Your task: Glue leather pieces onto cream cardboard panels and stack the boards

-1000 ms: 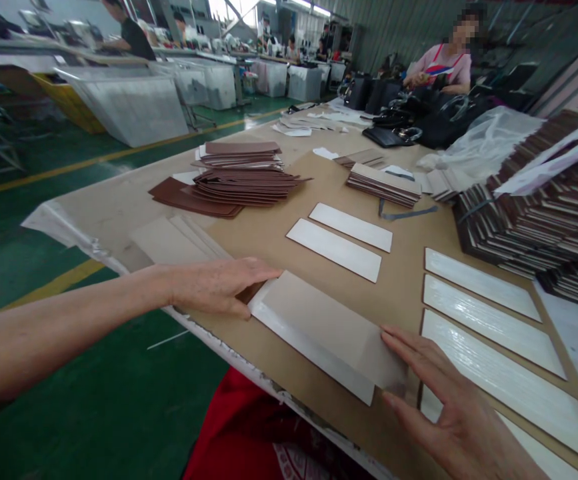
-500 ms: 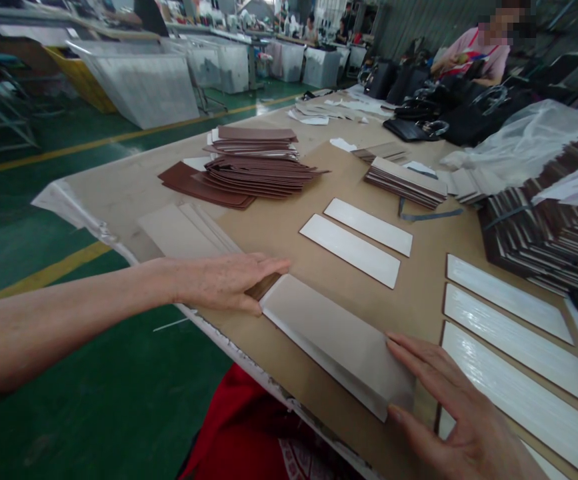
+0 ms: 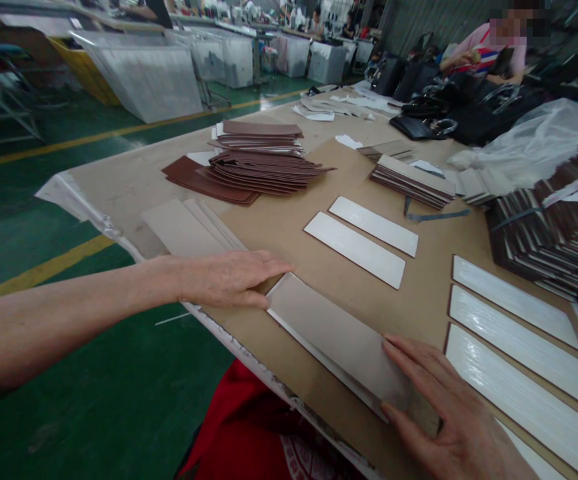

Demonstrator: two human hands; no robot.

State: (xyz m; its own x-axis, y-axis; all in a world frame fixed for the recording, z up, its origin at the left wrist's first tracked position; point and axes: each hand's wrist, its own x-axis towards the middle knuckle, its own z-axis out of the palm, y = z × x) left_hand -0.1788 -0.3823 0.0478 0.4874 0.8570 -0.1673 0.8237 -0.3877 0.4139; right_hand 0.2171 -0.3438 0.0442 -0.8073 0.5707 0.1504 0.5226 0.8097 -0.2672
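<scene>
A beige strip [image 3: 339, 327] lies slantwise near the table's front edge, over a white-faced panel [image 3: 313, 357] whose pale border shows along the near side. At its left end my left hand [image 3: 223, 279] pinches the short edge, thumb at the near corner and forefinger at the far one. My right hand [image 3: 449, 407] grips the other end between thumb and fingers. Behind my left wrist rests a fanned pile of similar beige strips [image 3: 189, 227]. Two white-faced panels [image 3: 356, 248] lie just beyond the strip, and several more white panels [image 3: 519, 363] are laid in a row at the right.
Stacks of brown pieces [image 3: 263, 170] sit at the back left. A smaller bundle [image 3: 411, 180] and a strapped pile of dark panels [image 3: 549, 227] stand to the right. Black bags [image 3: 473, 110] and a person in pink [image 3: 511, 57] are at the far end.
The beige strip has come down flatter onto the white-faced panel, its near edge closer to the panel's border. Both hands stay at its ends; the view has shifted slightly.
</scene>
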